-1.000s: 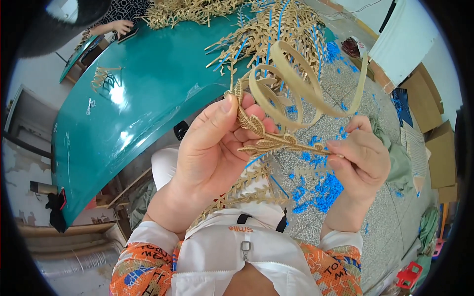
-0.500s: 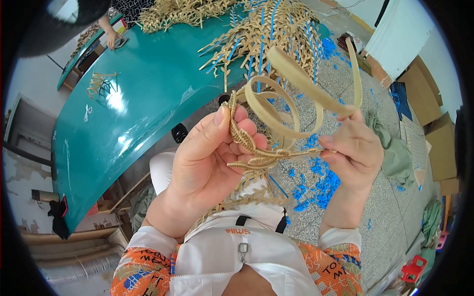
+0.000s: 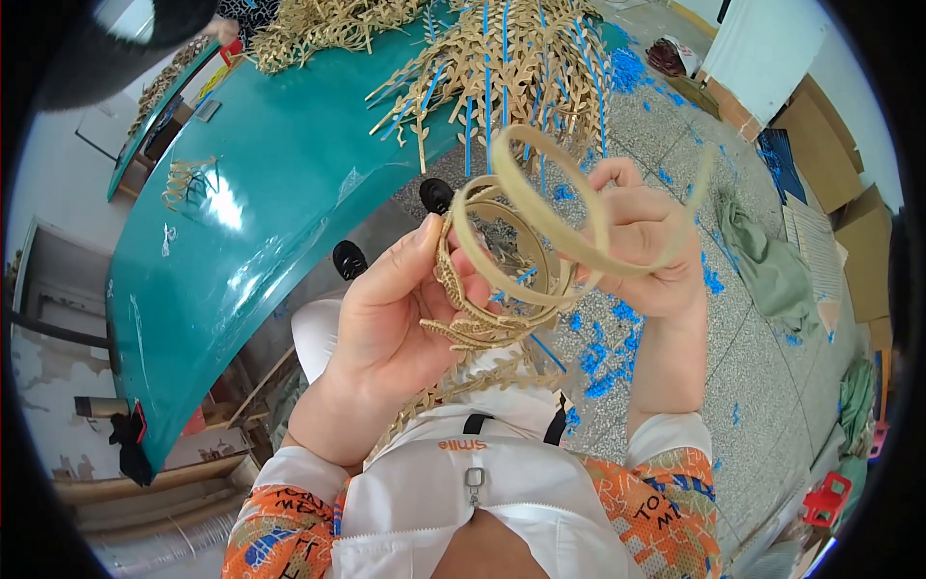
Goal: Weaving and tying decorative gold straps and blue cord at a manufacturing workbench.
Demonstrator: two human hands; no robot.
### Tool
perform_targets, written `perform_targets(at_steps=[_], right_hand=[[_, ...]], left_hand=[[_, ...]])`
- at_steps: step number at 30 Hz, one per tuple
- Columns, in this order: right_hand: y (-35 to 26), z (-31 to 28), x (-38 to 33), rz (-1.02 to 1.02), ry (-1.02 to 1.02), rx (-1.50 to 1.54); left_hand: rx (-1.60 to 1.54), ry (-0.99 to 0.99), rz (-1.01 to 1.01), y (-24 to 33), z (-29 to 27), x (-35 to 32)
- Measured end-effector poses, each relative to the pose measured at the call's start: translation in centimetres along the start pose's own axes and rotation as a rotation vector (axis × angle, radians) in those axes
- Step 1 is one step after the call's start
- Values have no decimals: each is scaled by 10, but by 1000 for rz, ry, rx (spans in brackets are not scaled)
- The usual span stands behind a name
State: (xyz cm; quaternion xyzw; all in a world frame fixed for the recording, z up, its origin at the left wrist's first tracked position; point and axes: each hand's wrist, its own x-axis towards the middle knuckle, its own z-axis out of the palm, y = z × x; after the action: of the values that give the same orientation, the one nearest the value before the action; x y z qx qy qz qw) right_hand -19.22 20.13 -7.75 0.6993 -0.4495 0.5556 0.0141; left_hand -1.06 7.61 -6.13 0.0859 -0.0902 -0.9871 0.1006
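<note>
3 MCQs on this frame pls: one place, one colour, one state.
1. Where does the heap of leaf-shaped straw sprigs lie?
A. on the teal table
B. in a cardboard box
C. on the person's lap

2. What colour are the scraps scattered on the floor?
A. red
B. blue
C. yellow

3. How is the pale flat strip shaped?
A. lying straight
B. knotted
C. curled in loops

Key:
1 A, the heap sits at the far end of the teal table.
2 B, blue bits dot the grey floor.
3 C, it curls round between the left hand and right hand, above the braided ring.
</note>
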Motion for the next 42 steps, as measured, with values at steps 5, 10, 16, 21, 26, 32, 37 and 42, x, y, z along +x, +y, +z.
perform_targets(at_steps=[5,10,16,21,26,32,37,42], right_hand=[[-5,2,2,96,-76,-64],[-11,33,-3,364,165,93],[-37,46,-15,561,233,-20],[-30,57,-35,603,511,194],[-48,54,-33,671,303,126],[-69,45,-11,380,292,-292],[-57,41,-6,412,297,-317],[-42,38,-6,358,251,-203]], left_hand=[[-78,-144,-20,9,-21,15],[334,-274,263,-28,-25,30],[533,-135,481,-26,-29,22],[440,-185,450,-10,-16,18],[436,-109,482,-2,-13,17],[405,-76,474,4,-18,14],[350,-125,423,6,-13,8],[262,-120,325,7,-10,-1]])
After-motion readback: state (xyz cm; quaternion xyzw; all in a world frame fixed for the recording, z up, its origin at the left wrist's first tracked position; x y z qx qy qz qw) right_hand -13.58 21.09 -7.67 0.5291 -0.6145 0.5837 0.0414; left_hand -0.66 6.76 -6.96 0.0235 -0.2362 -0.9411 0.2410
